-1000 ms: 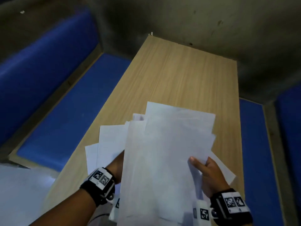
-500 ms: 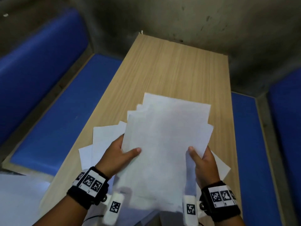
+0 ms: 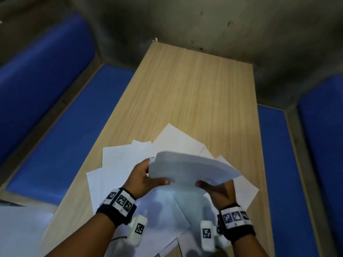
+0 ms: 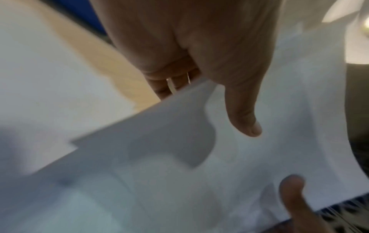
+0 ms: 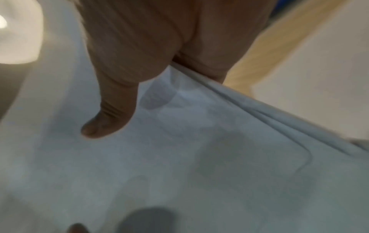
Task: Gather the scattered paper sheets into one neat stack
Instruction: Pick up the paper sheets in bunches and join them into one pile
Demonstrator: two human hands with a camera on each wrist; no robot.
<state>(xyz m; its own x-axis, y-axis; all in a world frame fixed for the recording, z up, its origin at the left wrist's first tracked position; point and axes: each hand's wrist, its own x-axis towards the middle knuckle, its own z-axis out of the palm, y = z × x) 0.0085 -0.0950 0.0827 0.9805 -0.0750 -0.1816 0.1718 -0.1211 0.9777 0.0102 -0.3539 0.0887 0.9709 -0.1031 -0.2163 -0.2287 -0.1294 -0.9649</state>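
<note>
Both hands pinch a bundle of paper sheets (image 3: pixel 193 169) above the table (image 3: pixel 194 93): left hand (image 3: pixel 143 179) at its left edge, right hand (image 3: pixel 220 191) at its right. Bundle's long axis runs left-right, top edge tipped away. Loose sheets (image 3: pixel 118 160) lie fanned beneath.

Dim overall, low contrast in head view; far wall murky, wide-angle bend at edges. Soft shadows on paper sheets (image 3: pixel 193 167) near desk (image 3: pixel 194 93) front edge. Both wrist views heavily motion-blurred, out of focus up close. Bright blown-out glare patch top right in left wrist, top left in right wrist.
</note>
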